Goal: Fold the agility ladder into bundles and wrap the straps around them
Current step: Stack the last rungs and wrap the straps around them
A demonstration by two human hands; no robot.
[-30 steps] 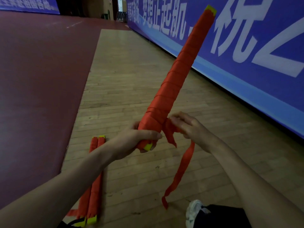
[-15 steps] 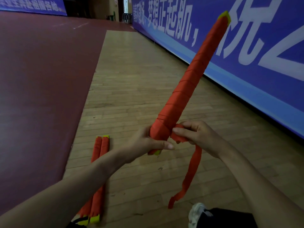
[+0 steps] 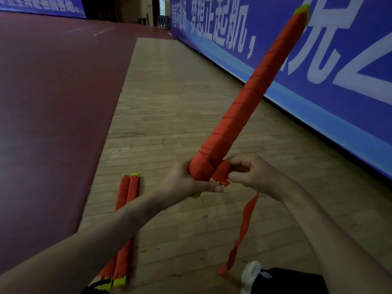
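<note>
A: Head view. Where was the bundle (image 3: 244,115)?
B: Held in the air over the wooden floor (image 3: 180,102), tilted. Its lower end was near the person; its upper end pointed up and right, in front of the blue banner (image 3: 331,85). The red strap (image 3: 246,217) was wound round nearly its whole length. A yellow tip (image 3: 302,10) showed at the top.
A: Left hand (image 3: 182,183)?
B: Grip curled round the bundle's lower end, thumb laid across the front. A bit of yellow showed below the palm.
A: Right hand (image 3: 254,175)?
B: Just beside the bundle, on its right. Grip was pinching a fold of the strap between thumb and fingers, and the fold touched the bundle. Below that hand the loose tail hung down, its end curled near a white shoe (image 3: 251,272). Could not tell whether the end touched the floor.
A: Other ladder parts?
B: A wrapped pair (image 3: 129,196) lay on the floor to the left, side by side and touching, with yellow at both ends. In the view, the left forearm crossed over its middle. A dark red mat (image 3: 53,102) lay further left.
</note>
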